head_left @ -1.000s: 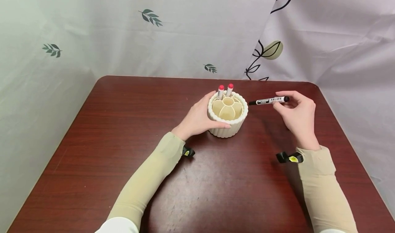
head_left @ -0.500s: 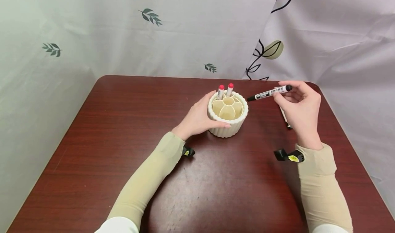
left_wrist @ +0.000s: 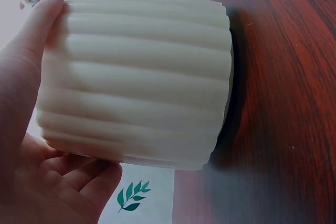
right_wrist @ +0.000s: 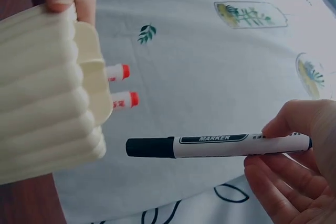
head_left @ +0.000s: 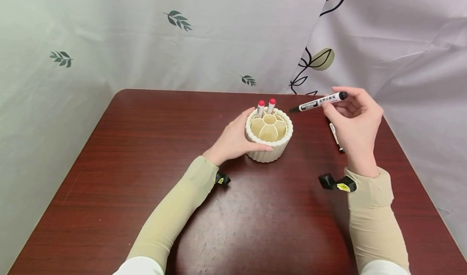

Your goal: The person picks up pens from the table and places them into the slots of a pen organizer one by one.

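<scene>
We are noting the left hand [head_left: 234, 139] clamping thumb and fingers around the cream holder [head_left: 267, 153] on the table [head_left: 226, 226]. Farther out, the right hand [head_left: 358, 125] is pinching a black-capped marker [head_left: 315, 103] apart from it; we are suspecting its overhanging cap could catch the holder, twisting the pinch loose.

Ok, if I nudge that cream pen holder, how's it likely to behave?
The pen holder is probably stiff: it shows no dent under the left hand. Squat and broad, it would likely slide before tipping. The two red-capped markers sticking up from it might rattle or shift.
</scene>
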### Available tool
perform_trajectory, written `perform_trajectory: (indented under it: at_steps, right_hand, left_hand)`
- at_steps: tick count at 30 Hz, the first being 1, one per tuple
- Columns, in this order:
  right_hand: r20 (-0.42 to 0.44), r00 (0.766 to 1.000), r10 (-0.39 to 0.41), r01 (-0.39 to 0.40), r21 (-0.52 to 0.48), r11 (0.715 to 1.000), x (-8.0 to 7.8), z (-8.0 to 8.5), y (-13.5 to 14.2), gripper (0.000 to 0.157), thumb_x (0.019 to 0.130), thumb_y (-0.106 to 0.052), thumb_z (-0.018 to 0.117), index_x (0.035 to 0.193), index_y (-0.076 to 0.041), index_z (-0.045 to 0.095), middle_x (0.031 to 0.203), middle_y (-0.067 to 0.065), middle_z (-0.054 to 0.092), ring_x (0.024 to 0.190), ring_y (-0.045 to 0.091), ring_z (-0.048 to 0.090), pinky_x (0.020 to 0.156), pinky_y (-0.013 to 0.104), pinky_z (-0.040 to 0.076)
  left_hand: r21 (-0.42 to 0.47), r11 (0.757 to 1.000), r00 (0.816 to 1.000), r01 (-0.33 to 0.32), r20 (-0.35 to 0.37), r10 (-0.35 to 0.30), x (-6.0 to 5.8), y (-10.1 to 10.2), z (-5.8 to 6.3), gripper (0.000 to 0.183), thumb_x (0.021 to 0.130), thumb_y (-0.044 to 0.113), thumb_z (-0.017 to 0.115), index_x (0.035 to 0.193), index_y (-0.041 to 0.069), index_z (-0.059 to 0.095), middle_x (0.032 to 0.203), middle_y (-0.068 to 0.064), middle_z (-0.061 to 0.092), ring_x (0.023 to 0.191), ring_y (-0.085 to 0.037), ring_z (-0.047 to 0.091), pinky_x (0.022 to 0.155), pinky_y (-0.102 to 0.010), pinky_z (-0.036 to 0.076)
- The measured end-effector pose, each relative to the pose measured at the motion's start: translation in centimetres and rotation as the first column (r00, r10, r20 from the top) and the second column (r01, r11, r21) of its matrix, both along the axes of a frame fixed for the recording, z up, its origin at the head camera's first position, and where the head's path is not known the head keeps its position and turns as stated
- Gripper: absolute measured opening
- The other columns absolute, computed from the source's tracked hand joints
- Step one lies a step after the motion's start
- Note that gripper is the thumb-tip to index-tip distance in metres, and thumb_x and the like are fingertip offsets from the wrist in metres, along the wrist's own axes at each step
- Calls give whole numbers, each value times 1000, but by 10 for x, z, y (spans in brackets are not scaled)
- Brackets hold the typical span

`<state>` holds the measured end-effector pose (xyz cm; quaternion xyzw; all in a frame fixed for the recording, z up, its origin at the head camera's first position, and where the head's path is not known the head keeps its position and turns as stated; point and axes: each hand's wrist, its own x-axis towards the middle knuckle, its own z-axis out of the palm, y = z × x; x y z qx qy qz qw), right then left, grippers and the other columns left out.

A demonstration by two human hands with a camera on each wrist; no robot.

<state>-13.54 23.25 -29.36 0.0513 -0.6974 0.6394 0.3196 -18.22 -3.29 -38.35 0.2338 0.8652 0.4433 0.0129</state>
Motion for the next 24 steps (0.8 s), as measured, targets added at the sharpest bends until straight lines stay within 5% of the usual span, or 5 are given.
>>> perform_trajectory:
  at_steps: [5,10,24]
  right_hand:
    - [-64,996,56,-62,-99,993,5,12,-13,31,78,16,73,108,10,72,89,16,73,74,22,66,72,21,55]
    - [-132,988,82,-95,-91,991,9,18,-23,31,78,16,74,108,12,70,89,19,73,72,22,67,70,22,56]
    - [-96,984,148,-156,-79,985,-8,3,-27,34,78,16,76,111,7,72,94,18,73,80,23,69,76,24,57]
  left_hand:
    - [-1,1000,1000,3,0,-3,0,0,-1,123,62,65,90,158,16,31,152,4,44,130,-14,48,106,-40,42]
    - [-2,1000,1000,4,2,-4,0,0,0,123,62,65,90,159,16,31,153,4,43,131,-15,47,106,-40,42]
    - [2,1000,1000,-3,-1,3,0,0,0,123,62,65,90,158,16,32,153,4,44,132,-14,46,107,-39,41]
